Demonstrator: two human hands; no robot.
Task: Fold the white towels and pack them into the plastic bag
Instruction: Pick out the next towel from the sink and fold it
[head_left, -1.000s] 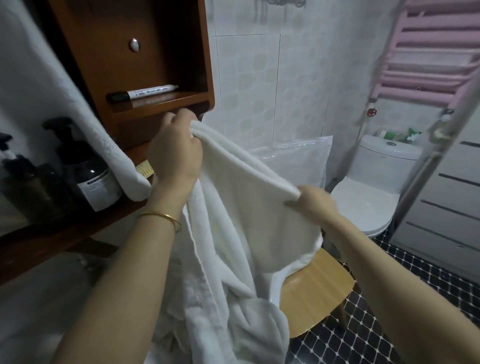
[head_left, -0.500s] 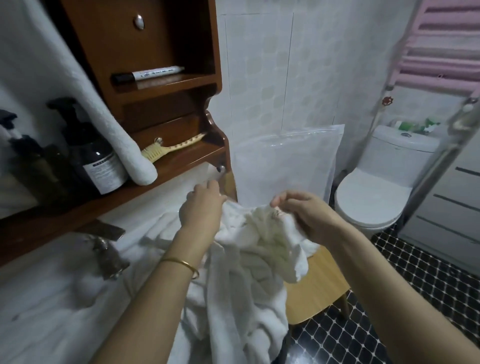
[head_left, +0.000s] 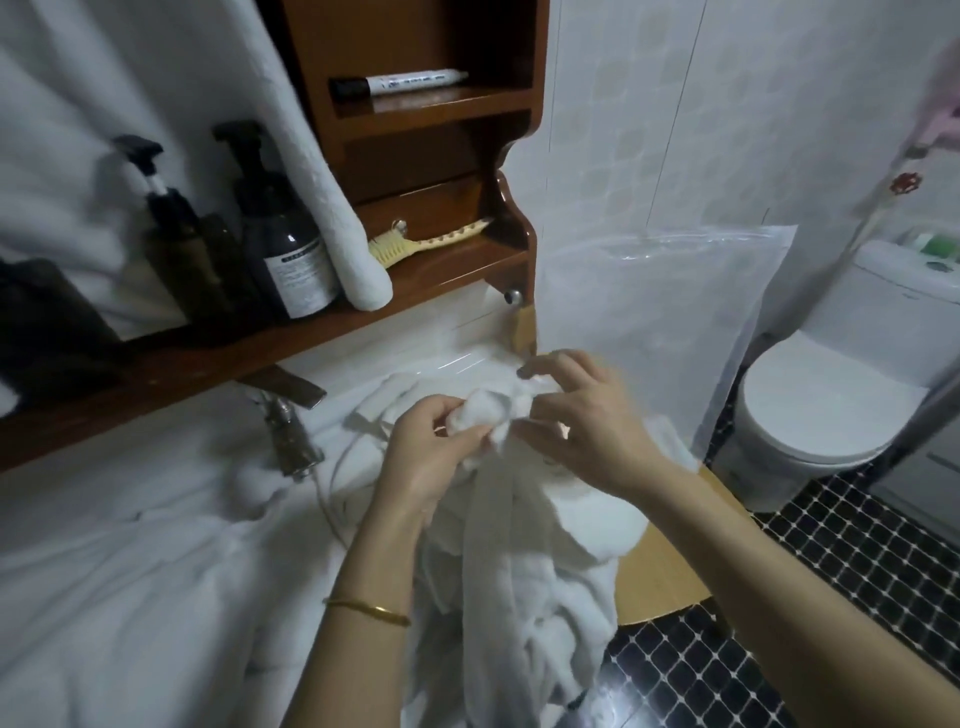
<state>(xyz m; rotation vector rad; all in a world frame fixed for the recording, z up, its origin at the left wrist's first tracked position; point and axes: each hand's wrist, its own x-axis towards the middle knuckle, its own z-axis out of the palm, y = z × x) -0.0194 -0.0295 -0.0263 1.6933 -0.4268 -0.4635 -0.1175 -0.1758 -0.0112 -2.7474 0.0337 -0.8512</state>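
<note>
A bunched white towel (head_left: 524, 582) hangs from my hands over the sink edge and a wooden stool. My left hand (head_left: 431, 452) pinches a crumpled corner of it at the top. My right hand (head_left: 582, 431) is beside that corner with fingers spread and curled, touching the cloth; it is blurred. A clear plastic bag (head_left: 654, 322) stands upright against the tiled wall behind my hands. More white towel (head_left: 130, 571) lies spread over the sink area to the left, and another (head_left: 322, 171) hangs down onto the shelf.
A wooden shelf unit (head_left: 426, 270) holds dark pump bottles (head_left: 291, 244), a brush (head_left: 431, 241) and a marker (head_left: 400, 83). A tap (head_left: 288, 431) sticks up from the sink. The wooden stool (head_left: 660, 566) stands at the right, a toilet (head_left: 826, 400) beyond it on dark mosaic floor.
My hands have come down from shelf height with the towel and drawn close together over the sink edge. The towel went from stretched between them to bunched.
</note>
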